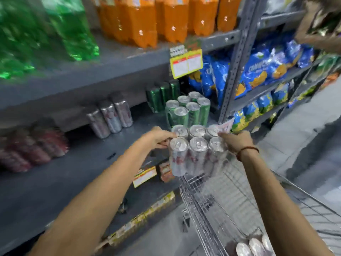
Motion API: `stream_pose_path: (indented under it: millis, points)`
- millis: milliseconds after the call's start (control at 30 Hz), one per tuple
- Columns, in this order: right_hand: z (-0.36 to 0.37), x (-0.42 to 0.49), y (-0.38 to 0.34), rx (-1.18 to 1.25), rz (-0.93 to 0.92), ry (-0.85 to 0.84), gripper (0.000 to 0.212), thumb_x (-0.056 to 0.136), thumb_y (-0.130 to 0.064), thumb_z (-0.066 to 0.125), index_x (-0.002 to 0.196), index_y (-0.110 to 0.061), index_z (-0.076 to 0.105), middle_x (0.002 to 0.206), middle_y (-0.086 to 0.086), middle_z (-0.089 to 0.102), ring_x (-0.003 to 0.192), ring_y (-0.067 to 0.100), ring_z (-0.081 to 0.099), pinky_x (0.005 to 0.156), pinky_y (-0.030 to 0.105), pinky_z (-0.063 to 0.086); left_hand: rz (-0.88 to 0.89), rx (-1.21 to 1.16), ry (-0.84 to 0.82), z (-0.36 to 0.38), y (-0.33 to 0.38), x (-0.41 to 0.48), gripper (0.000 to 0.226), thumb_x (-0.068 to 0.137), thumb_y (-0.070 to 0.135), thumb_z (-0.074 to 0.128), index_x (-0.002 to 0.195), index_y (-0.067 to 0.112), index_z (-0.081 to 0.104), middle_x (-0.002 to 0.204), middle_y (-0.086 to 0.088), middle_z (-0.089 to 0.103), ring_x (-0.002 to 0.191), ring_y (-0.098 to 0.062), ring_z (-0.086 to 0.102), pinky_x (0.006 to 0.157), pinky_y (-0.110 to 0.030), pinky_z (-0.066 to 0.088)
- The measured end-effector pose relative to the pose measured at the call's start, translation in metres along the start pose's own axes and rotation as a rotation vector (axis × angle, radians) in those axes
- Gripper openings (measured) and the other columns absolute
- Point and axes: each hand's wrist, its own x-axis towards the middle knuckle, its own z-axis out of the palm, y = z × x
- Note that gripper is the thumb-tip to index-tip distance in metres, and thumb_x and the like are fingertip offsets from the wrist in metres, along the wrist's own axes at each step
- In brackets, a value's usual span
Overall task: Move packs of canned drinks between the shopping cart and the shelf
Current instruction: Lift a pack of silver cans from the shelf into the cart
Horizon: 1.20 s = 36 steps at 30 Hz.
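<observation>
A shrink-wrapped pack of silver cans (195,150) hangs in the air between the grey shelf (77,174) and the front end of the wire shopping cart (212,206). My left hand (160,137) grips its left side and my right hand (234,141) grips its right side. On the shelf just behind stands a pack of green cans (188,111). Another silver pack (110,115) and a red pack (35,146) lie further left on the shelf. Can tops of one more pack (252,246) show in the cart's bottom.
Orange bottles (166,17) and green bottles (46,30) fill the upper shelf. Blue snack bags (262,71) sit on the rack to the right of a grey upright post (238,58). A yellow price tag (186,63) hangs from the shelf edge. Another person's arm (319,28) shows at top right.
</observation>
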Motion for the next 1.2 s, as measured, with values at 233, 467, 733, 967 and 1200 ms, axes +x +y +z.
stream_pose_path:
  millis: [233,467,733,967,1200]
  points:
    - [0.098,-0.021,-0.078,0.064,-0.137,-0.300,0.035,0.067,-0.029,0.081,0.054,-0.018,0.050,0.061,0.006,0.053,0.064,0.020,0.052,0.064,0.038,0.048,-0.050,-0.240,0.189,-0.118,-0.027,-0.018,0.028,0.080,0.021,0.071,0.061,0.017,0.052,0.025,0.009,0.048,0.028,0.000,0.046,0.051,-0.018,0.050]
    - [0.186,-0.036,-0.109,-0.031,-0.184,-0.472,0.035,0.077,-0.034,0.073,0.071,-0.001,0.066,0.070,0.008,0.059,0.068,0.019,0.055,0.065,0.028,0.043,-0.159,-0.387,0.368,-0.179,-0.063,-0.006,0.023,0.079,0.018,0.071,0.064,0.017,0.054,0.025,0.009,0.050,0.023,0.001,0.047,0.054,-0.019,0.044]
    - [0.209,-0.030,-0.110,-0.180,-0.278,-0.477,0.049,0.083,-0.039,0.065,0.050,-0.010,0.043,0.057,0.007,0.051,0.059,0.019,0.049,0.066,0.025,0.038,-0.146,-0.441,0.503,-0.183,-0.086,0.012,0.016,0.075,0.019,0.075,0.072,0.011,0.061,0.061,-0.001,0.061,0.057,-0.009,0.052,0.053,-0.021,0.043]
    - [0.162,-0.017,-0.058,-0.077,-0.313,-0.444,0.030,0.085,-0.038,0.063,0.082,-0.009,0.056,0.076,0.008,0.060,0.081,0.026,0.062,0.077,0.035,0.053,0.426,0.232,1.141,-0.107,-0.081,-0.012,0.042,0.081,0.021,0.063,0.119,0.005,0.058,0.123,-0.025,0.048,0.115,-0.039,0.044,0.098,-0.037,0.035]
    - [0.057,-0.001,0.075,-0.188,-0.184,-0.314,0.021,0.086,-0.019,0.064,0.088,0.002,0.064,0.077,0.019,0.065,0.074,0.023,0.059,0.069,0.037,0.050,0.722,0.242,0.577,0.061,-0.089,-0.017,0.035,0.086,0.014,0.057,0.118,0.001,0.056,0.113,-0.019,0.051,0.108,-0.031,0.054,0.098,-0.029,0.038]
